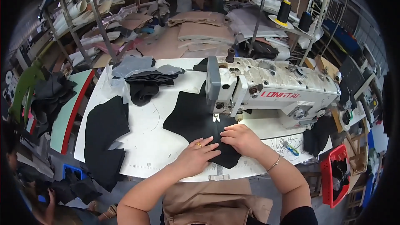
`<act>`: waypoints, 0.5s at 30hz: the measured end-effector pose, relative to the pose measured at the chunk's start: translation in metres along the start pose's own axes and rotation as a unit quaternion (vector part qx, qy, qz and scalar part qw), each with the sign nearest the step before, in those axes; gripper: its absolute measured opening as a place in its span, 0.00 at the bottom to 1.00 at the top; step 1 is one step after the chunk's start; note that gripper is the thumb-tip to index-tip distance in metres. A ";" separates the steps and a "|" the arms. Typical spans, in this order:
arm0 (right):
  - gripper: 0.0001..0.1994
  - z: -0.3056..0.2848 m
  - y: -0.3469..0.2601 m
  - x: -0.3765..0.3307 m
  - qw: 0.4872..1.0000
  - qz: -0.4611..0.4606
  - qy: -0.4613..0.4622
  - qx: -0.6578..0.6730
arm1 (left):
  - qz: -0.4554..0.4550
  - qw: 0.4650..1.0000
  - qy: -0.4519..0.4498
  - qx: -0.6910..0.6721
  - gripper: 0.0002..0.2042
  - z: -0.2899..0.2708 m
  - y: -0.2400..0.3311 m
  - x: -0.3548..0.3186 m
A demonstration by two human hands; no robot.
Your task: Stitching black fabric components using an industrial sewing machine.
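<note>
A black fabric piece [187, 118] lies on the white sewing table, one part of it under the presser foot [216, 118] of the sewing machine [277, 87]. A seam line runs down the cloth from the foot toward me. My left hand [196, 156] rests on the near part of the cloth, fingers stretched and slightly apart, a ring on one. Just right of the seam, my right hand [241, 138] presses on the cloth with its fingers extended leftward; its thumb is hidden. Both hands are close to the foot, on its near side.
More black fabric pieces [106, 129] hang over the table's left edge. Stacked dark cloth [148, 77] sits at the back left. A small cutter-like tool [291, 148] lies at right, near a red basket [336, 175]. Thread cones [284, 11] stand behind. Another person's arm [50, 206] shows lower left.
</note>
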State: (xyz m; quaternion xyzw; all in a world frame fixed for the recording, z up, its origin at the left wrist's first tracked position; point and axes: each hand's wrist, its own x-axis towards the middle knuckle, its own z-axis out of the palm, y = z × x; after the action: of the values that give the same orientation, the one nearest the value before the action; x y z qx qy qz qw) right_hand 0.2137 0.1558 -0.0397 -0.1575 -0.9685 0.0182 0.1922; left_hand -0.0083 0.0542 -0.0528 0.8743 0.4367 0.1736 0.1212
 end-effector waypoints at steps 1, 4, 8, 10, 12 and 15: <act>0.11 -0.001 0.000 0.001 1.000 0.001 -0.001 -0.006 | -0.001 1.000 0.002 0.001 0.22 -0.001 0.000 0.000; 0.11 0.001 0.004 0.003 1.000 -0.007 -0.002 -0.010 | 0.001 1.000 0.001 0.000 0.22 -0.003 -0.002 0.002; 0.10 -0.003 0.007 0.012 1.000 -0.011 0.000 -0.028 | 0.005 1.000 -0.005 -0.010 0.21 -0.006 -0.015 0.007; 0.08 -0.002 0.012 0.014 1.000 -0.006 -0.017 -0.024 | 0.005 1.000 -0.012 -0.016 0.19 -0.008 -0.021 0.012; 0.10 0.002 0.019 0.013 0.999 -0.001 -0.038 -0.035 | 0.004 1.000 -0.015 -0.014 0.19 -0.009 -0.026 0.016; 0.11 0.003 0.023 0.016 0.997 -0.001 -0.052 -0.052 | 0.003 1.000 -0.016 -0.012 0.18 -0.010 -0.035 0.019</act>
State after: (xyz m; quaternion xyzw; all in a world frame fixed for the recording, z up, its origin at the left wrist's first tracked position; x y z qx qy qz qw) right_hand 0.2061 0.1827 -0.0386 -0.1656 -0.9768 -0.0240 0.1335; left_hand -0.0271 0.0907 -0.0530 0.8770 0.4297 0.1654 0.1377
